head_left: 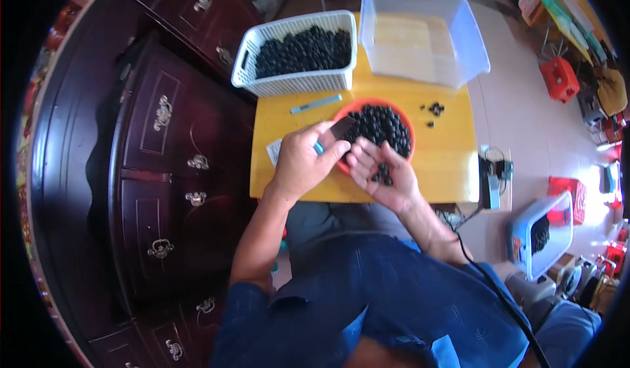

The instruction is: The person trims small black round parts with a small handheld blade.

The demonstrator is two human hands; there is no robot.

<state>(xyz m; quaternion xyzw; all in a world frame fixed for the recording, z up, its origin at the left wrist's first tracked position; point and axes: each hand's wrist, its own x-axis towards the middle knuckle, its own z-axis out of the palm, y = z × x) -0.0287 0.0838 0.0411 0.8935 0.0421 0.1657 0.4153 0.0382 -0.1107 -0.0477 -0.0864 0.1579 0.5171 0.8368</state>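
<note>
Head camera, looking down: the right hand (384, 171) lies palm up and half cupped at the near rim of a round orange plastic bowl (342, 114) heaped with small round black fruits (380, 124), a few of which rest loose in its palm. The left hand (303, 160), just to its left and almost touching it, is closed around a small blue-handled knife (333, 135). The dark blade slants up and right from the fist toward the bowl, which lies just beyond both hands.
</note>
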